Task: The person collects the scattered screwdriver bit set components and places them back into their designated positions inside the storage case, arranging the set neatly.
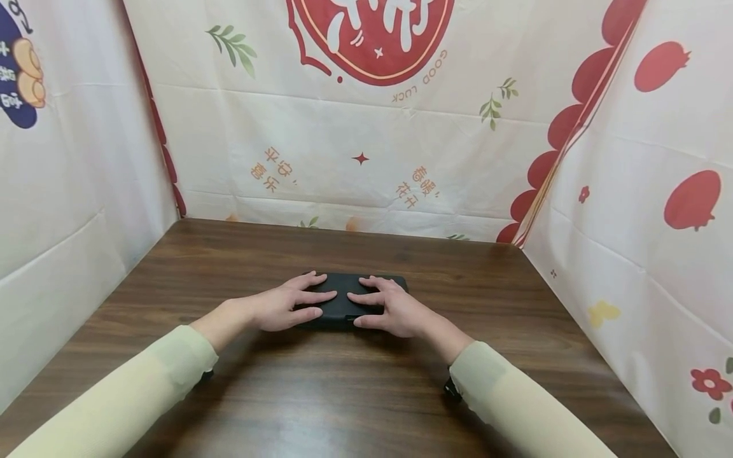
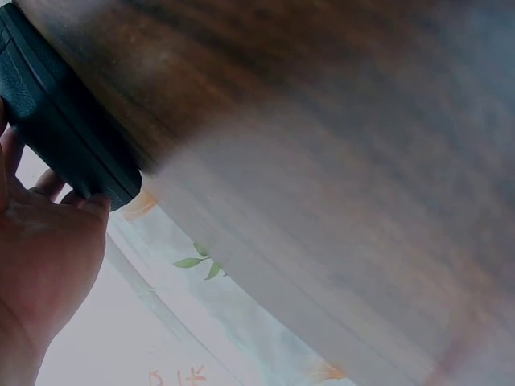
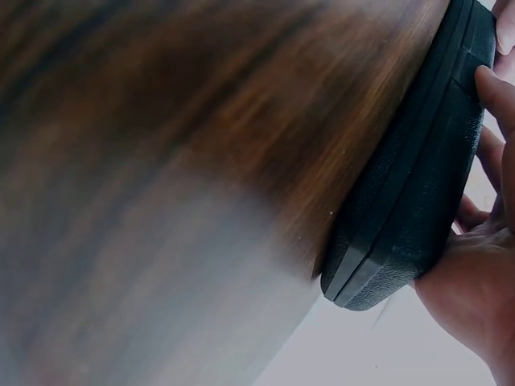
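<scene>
A black, textured case [image 1: 342, 287] with rounded corners lies flat on the wooden table, its long side running left to right. Spread fingers of my left hand [image 1: 284, 305] rest on the left part of its top. On the right part lies my right hand [image 1: 396, 309], fingers likewise spread. In the left wrist view, the left hand [image 2: 52, 249] touches one end of the case [image 2: 68, 121]. A seam runs along the side of the case [image 3: 402, 185] in the right wrist view, where the right hand [image 3: 471, 281] lies against its top. What it contains is hidden.
The dark wooden table [image 1: 321, 388] stretches around the case. Printed white cloth hangs behind it [image 1: 332, 127], on the left [image 1: 63, 191] and on the right [image 1: 630, 191]. Dark straps or devices [image 1: 452, 387] show under the pale sleeves.
</scene>
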A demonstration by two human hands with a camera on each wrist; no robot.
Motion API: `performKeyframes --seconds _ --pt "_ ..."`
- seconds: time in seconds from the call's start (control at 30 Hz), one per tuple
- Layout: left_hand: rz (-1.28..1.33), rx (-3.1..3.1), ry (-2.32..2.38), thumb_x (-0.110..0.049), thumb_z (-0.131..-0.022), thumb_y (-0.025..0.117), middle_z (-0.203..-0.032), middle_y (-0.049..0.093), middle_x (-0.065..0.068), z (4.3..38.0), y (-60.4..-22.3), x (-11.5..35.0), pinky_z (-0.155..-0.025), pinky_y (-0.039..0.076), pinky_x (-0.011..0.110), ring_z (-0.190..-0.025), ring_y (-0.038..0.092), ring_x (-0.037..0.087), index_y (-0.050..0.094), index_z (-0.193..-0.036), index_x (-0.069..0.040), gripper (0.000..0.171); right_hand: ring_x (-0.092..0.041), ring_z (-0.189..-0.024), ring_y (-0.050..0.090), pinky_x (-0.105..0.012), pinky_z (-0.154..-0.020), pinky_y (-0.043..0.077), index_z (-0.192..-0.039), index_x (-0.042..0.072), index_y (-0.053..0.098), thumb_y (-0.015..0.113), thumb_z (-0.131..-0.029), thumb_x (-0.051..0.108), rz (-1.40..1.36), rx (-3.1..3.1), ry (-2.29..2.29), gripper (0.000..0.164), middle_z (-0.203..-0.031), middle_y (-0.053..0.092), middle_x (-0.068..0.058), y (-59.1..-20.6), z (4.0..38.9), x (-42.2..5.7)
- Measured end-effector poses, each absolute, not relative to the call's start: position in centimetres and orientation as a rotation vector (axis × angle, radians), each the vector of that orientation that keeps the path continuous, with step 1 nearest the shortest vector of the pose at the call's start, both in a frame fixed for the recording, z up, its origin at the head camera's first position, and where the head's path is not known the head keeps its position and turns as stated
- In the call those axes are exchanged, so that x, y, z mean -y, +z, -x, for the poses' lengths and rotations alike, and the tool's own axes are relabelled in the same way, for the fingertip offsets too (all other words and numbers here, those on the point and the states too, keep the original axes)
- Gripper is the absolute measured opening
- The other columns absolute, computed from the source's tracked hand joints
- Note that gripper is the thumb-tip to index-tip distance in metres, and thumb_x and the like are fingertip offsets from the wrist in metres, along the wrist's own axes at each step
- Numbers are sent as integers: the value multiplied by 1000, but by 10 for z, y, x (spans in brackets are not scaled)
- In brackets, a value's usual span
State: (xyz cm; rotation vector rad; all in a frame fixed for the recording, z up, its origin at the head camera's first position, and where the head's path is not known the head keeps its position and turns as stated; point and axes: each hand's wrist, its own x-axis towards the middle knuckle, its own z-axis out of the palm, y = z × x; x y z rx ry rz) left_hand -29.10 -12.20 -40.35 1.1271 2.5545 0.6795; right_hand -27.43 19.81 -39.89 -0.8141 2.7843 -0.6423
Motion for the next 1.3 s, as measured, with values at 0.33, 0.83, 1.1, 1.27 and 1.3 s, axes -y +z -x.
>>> performKeyframes --seconds 0.33,0.83,1.1,1.27,1.3 --pt "-1110 -2556 669 -44 -117 51 -185 15 10 292 -404 121 -130 20 72 -172 5 43 43 -170 -32 55 -42 -169 21 -71 -130 24 -157 41 60 73 -104 53 816 -2784 -642 56 -179 35 -4 -399 275 -198" --pt "-1113 -2556 650 -45 -117 51 -186 15 9 293 -402 120 -131 20 71 -172 5 42 43 -170 -34 55 -40 -168 23 -69 -130 26 -156 41 61 74 -104 53 814 -2794 -633 55 -179 36 -4 -397 275 -198" --pt "-1094 -2571 639 -46 -116 53 -185 18 8 291 -396 118 -131 23 70 -172 9 40 45 -169 -34 55 -39 -169 22 -70 -130 26 -157 43 60 74 -103 54 806 -2794 -631 56 -179 36 -2 -398 277 -200" --pt "-1075 -2594 615 -45 -115 56 -184 21 7 290 -393 116 -131 26 67 -172 13 38 47 -168 -35 55 -41 -169 21 -70 -130 24 -158 43 59 74 -104 53 833 -2785 -620 58 -180 35 -3 -399 276 -201" --pt "-1075 -2602 602 -45 -115 56 -184 22 8 290 -393 115 -131 26 67 -172 14 38 48 -168 -35 55 -41 -169 21 -70 -131 22 -159 42 58 73 -104 53 842 -2780 -615 58 -180 34 -3 -399 275 -202"
